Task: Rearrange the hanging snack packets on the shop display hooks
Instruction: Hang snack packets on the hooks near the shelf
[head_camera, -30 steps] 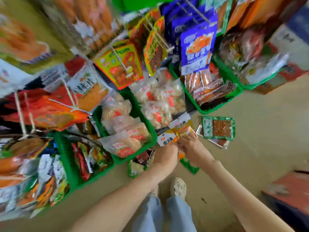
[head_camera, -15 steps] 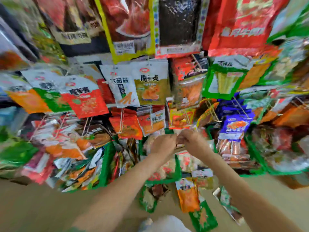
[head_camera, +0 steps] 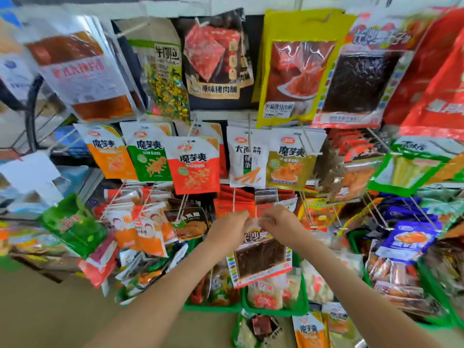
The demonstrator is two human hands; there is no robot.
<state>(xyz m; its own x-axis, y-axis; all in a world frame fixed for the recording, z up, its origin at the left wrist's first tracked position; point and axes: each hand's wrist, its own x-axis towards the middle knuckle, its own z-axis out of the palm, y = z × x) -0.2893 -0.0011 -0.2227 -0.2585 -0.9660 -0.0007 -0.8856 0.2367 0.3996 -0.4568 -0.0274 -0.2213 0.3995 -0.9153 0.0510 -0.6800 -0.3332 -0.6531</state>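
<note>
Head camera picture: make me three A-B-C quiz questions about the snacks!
1. Where is the dark snack packet with the patterned border? A on the floor; B in the left hand and right hand; C top row.
2. The hanging plastic packet between the green-and-white packet and the white plastic packet is white and: A red; B blue; C black.
3. The left hand is: A flat; B pinching the dark packet's top; C empty.
Answers: B, both hands hold it; A, red lower half; B, fingers curled on its edge.
</note>
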